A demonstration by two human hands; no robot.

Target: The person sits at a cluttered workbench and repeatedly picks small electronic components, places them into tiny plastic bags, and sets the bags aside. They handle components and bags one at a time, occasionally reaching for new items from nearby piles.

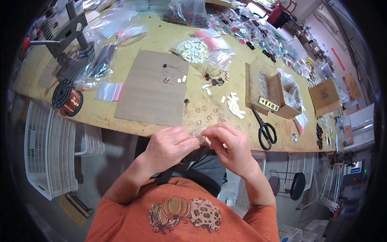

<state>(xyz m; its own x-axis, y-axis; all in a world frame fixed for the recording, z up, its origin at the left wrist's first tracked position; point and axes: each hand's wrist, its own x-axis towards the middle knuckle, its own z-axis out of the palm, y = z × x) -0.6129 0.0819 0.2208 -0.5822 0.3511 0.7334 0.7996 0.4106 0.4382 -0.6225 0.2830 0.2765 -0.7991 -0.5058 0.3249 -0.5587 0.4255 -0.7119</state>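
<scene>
At the table's front edge, my left hand [170, 146] and my right hand [231, 148] meet with fingers pinched. Between them is a small clear plastic bag [199, 132]; its contents are too small to make out. Just beyond lie several thin copper wire coils [209, 118]. A small black part with wire leads [186, 102] rests by the edge of the brown cardboard sheet [149, 90]. Right of the coils is a pile of small whitish rectangular pieces [234, 107]. Farther back sits a cluster of black parts with copper leads [215, 80].
Black-handled scissors [266, 135] lie at the right, near a clear box [260, 86] and an open cardboard box [286, 105]. A copper wire spool [70, 101] and a lever press [70, 52] stand left. Filled plastic bags [185, 14] line the back. White crates [48, 149] are below left.
</scene>
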